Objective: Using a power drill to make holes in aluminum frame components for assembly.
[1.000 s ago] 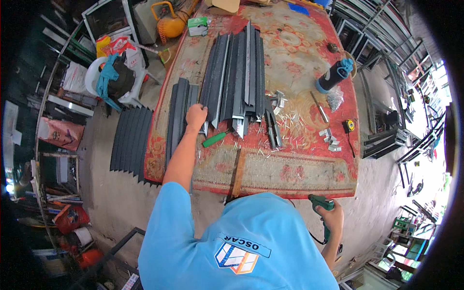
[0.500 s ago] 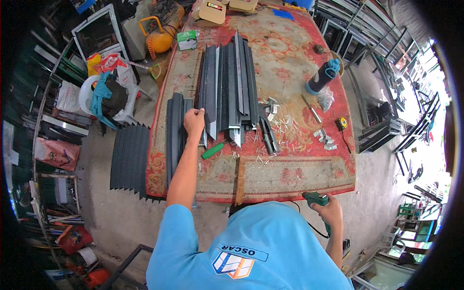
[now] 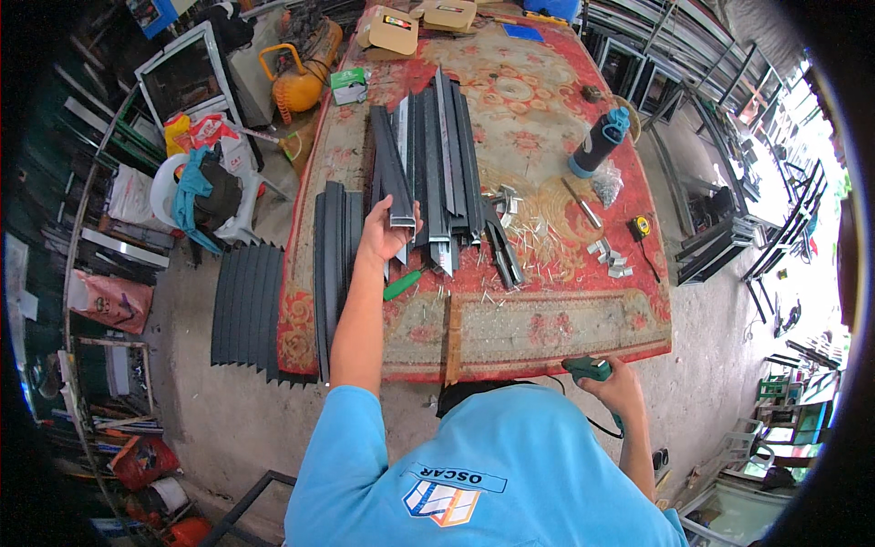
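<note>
The left hand (image 3: 387,235) is reaching forward over the tabletop (image 3: 547,310) and closing around the near end of a dark metal profile (image 3: 390,178), whose hollow end is showing just above the fingers. That profile is lying at the left edge of a bundle of long dark and silver profiles (image 3: 447,164) running away from the person across the red patterned carpet (image 3: 538,100) that is covering the tabletop. The right hand (image 3: 620,387) is hanging back at the near edge, wrapped around the grip of a green power tool (image 3: 588,369) with a cord trailing under it.

Just below the left hand a green-handled tool (image 3: 401,284) is lying on the carpet. To the left, a second stack of dark profiles (image 3: 333,264) is resting along the tabletop's edge, and more dark slats (image 3: 246,305) are lying on the floor beside it. To the right of the bundle, small silver brackets (image 3: 612,260) and a yellow tape measure (image 3: 641,227) are sitting near a dark bottle with a blue cap (image 3: 597,141). A wooden stick (image 3: 453,337) is lying near the front edge.
</note>
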{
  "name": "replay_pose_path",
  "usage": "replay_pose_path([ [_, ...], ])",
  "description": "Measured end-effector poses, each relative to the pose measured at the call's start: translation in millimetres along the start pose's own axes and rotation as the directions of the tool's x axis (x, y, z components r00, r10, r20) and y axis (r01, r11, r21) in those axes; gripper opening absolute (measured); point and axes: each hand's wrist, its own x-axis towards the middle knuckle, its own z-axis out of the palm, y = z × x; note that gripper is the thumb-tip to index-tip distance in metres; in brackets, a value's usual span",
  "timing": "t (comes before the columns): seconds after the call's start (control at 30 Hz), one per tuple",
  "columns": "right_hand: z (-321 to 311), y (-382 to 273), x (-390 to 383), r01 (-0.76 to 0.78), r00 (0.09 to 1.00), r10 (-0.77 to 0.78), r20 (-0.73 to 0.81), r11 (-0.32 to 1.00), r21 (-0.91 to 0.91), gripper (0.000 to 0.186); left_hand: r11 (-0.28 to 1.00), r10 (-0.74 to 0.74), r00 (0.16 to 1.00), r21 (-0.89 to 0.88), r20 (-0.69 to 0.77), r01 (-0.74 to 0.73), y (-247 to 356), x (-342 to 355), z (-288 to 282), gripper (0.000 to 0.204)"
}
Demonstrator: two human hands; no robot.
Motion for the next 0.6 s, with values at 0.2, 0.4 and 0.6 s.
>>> replay_pose_path([
  [0.2,-8,1,-3,0.02,0.999,-0.019,0.042,0.999,-0.026,0.062,0.998,-0.002,0.986,0.057,-0.169,0.012,-9,4,-28,0.07],
  [0.4,-15,18,3,0.017,0.999,-0.015,0.037,0.998,-0.061,0.063,0.984,0.08,0.945,0.176,-0.318,-0.024,-18,-5,-21,0.054],
  [0.6,-13,67,22,0.078,0.996,-0.079,0.04,0.997,0.025,0.063,0.989,0.079,0.966,0.139,-0.245,-0.045,-53,-50,-8,0.05],
])
